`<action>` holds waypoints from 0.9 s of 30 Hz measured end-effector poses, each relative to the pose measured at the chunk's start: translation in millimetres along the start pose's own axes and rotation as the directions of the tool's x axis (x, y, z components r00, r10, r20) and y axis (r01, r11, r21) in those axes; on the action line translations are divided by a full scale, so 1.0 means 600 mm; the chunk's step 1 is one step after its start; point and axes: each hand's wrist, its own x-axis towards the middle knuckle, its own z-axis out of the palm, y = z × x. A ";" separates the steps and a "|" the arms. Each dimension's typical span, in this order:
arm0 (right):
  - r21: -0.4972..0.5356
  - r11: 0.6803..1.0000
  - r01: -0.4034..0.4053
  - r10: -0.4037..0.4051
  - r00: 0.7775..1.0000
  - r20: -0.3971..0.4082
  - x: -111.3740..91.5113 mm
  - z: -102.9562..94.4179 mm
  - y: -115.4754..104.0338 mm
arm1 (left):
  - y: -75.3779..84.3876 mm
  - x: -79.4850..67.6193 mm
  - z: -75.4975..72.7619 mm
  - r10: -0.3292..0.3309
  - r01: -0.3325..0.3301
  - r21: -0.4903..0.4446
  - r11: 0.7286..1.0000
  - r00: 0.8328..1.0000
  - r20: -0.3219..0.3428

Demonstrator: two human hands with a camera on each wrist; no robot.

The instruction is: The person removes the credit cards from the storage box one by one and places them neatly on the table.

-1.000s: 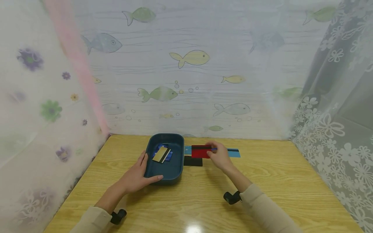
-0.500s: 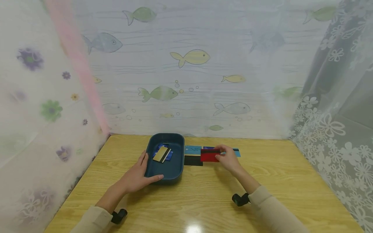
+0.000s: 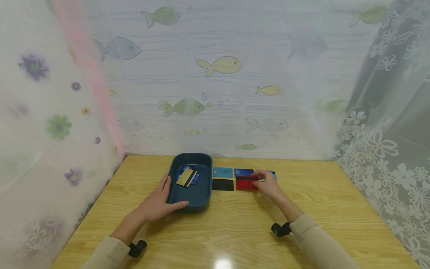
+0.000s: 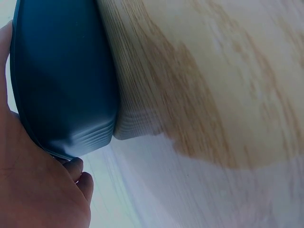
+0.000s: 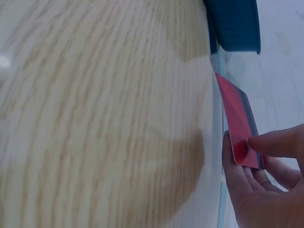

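Observation:
My left hand (image 3: 152, 203) holds the near left corner of a dark blue plastic tray (image 3: 198, 198), thumb along the near rim and fingers at the left side. Inside the tray a gold card (image 3: 186, 177) with a dark stripe lies over blue cards (image 3: 194, 181). My right hand (image 3: 271, 185) pinches the right end of a red card (image 3: 245, 183) with a dark stripe. In the right wrist view this red card (image 5: 237, 114) is between thumb and fingers, tilted above the table. A black card (image 3: 223, 185) lies left of it, beside the tray.
Behind the red card lie a light blue VIP card (image 3: 223, 172), a dark blue card (image 3: 243, 172) and another light blue card (image 3: 273, 175), partly hidden by my right hand. The wooden table (image 3: 208, 239) ends at a fish-patterned curtain (image 3: 218, 123). Black devices sit at both wrists.
My right hand has moved right and nearer with the red card, uncovering the VIP card and the dark blue card. The left hand and tray have stayed put.

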 end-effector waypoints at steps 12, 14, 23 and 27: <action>-0.119 0.992 0.045 -0.041 0.999 0.031 0.000 0.007 0.001 | 0.000 -0.001 0.000 0.003 -0.003 -0.007 1.000 1.000 -0.006; -0.135 0.989 0.053 -0.046 0.998 0.052 0.000 0.008 -0.003 | 0.002 -0.002 -0.002 0.003 -0.003 -0.009 1.000 1.000 -0.007; -0.207 0.974 0.090 -0.074 0.994 0.084 0.005 0.011 -0.004 | 0.002 -0.002 -0.003 0.000 0.000 -0.006 1.000 1.000 -0.002; -0.226 0.970 0.092 -0.070 0.992 0.101 0.005 0.011 0.000 | 0.002 -0.002 -0.002 0.004 -0.004 -0.008 1.000 1.000 0.000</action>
